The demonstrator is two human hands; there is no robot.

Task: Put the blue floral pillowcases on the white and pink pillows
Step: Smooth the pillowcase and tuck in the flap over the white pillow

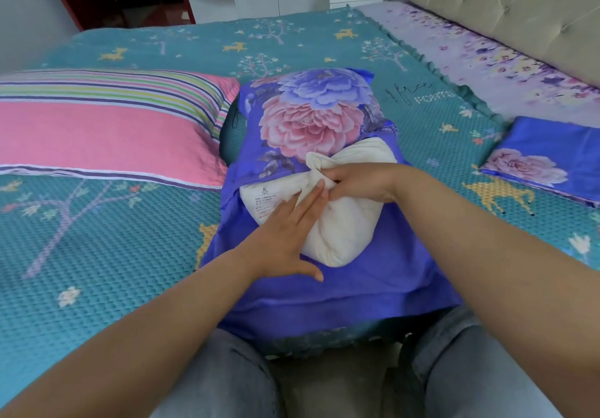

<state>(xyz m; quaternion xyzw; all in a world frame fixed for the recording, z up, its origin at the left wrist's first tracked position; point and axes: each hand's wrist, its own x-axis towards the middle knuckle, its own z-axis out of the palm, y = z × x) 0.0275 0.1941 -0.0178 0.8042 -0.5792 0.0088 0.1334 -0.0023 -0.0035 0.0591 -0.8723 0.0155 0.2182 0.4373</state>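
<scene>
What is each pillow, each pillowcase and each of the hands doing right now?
White pillow: partly inside a case, near end sticking out.
Blue floral pillowcase: half on the white pillow, open end loose.
Pink striped pillow: bare, lying flat.
Second blue floral pillowcase: folded, unused.
Left hand: flat, pressing the white pillow.
Right hand: pinching the white pillow.

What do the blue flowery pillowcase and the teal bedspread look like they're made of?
Blue floral pillowcase: seemingly a thin, smooth woven fabric with a slight sheen; it lies flat and creases softly. Teal bedspread: apparently a thicker textured cotton-like weave, matte, with a raised waffle grid across it.
</scene>
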